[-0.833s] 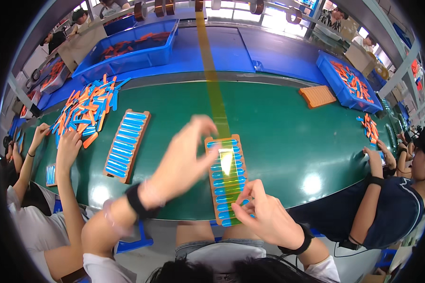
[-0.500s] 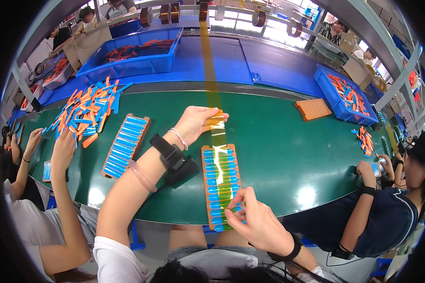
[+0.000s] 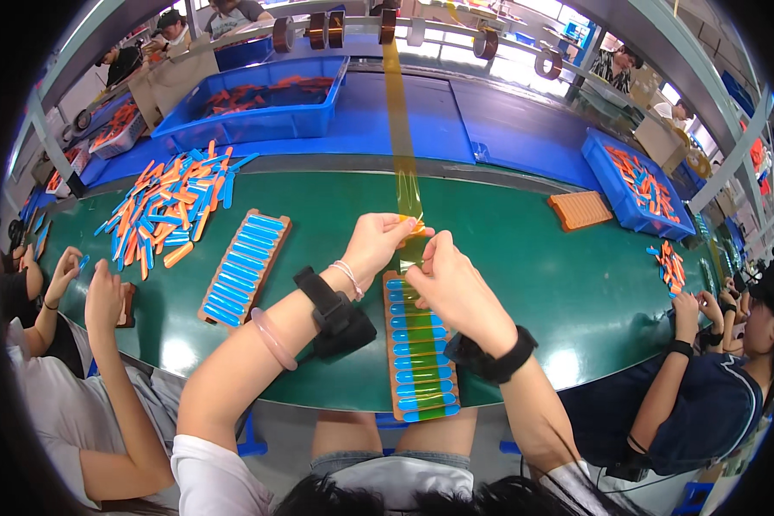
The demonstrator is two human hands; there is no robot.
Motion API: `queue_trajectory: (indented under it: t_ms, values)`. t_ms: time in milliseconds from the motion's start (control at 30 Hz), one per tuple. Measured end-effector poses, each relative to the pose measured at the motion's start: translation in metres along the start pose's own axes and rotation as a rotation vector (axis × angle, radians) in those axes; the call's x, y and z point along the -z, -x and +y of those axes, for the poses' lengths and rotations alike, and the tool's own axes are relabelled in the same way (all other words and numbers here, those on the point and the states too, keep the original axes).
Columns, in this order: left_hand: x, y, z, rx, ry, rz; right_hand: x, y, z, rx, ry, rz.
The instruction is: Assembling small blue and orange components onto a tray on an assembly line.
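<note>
A long strip of amber, see-through tape runs down from a roll on the overhead bar. My left hand pinches it just beyond the far end of an orange-brown slotted tray. Close beside it, my right hand is closed at the tape, thumb over the strip near the tray's far end; its other fingertips are partly hidden. Blue slats fill the tray's slots in a row, and the tape lies lengthwise across them, looking green there.
A second filled tray lies to the left, near a heap of blue and orange slats. At right are an orange tray and a blue bin. Tape rolls hang overhead. Co-workers sit on both sides.
My right hand has moved from the tray's near end up to its far end, beside my left hand. The left hand still pinches the tape. The whole view has shifted slightly.
</note>
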State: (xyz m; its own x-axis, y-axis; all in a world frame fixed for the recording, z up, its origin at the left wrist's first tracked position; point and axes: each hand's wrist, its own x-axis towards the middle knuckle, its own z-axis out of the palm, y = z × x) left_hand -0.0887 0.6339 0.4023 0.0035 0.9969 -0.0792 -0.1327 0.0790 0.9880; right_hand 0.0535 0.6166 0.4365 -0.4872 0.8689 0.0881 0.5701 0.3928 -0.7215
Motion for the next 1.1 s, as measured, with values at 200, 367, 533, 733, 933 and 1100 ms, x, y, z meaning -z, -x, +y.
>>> queue_trajectory:
  t_ms: [200, 367, 533, 733, 933, 1100]
  values:
    - [0.002, 0.001, 0.006, -0.023, -0.119, 0.067, 0.007, -0.007, -0.005, -0.073, -0.05, -0.081]
    - [0.008, 0.019, 0.011, -0.423, -1.082, 0.329, 0.008, -0.004, -0.005, -0.065, -0.009, -0.068]
    - [0.022, 0.032, 0.022, 0.009, -1.242, -0.108, 0.008, -0.001, -0.006, -0.045, -0.023, -0.053]
    - [0.023, 0.028, 0.012, 0.018, -1.182, -0.11, 0.008, -0.001, -0.006, -0.05, -0.054, -0.083]
    - [0.031, 0.019, 0.02, 0.195, -1.176, -0.178, 0.009, -0.005, -0.003, -0.069, -0.064, -0.105]
    - [0.031, 0.004, 0.019, 0.132, -0.702, -0.226, 0.007, -0.006, -0.001, -0.048, -0.046, -0.099]
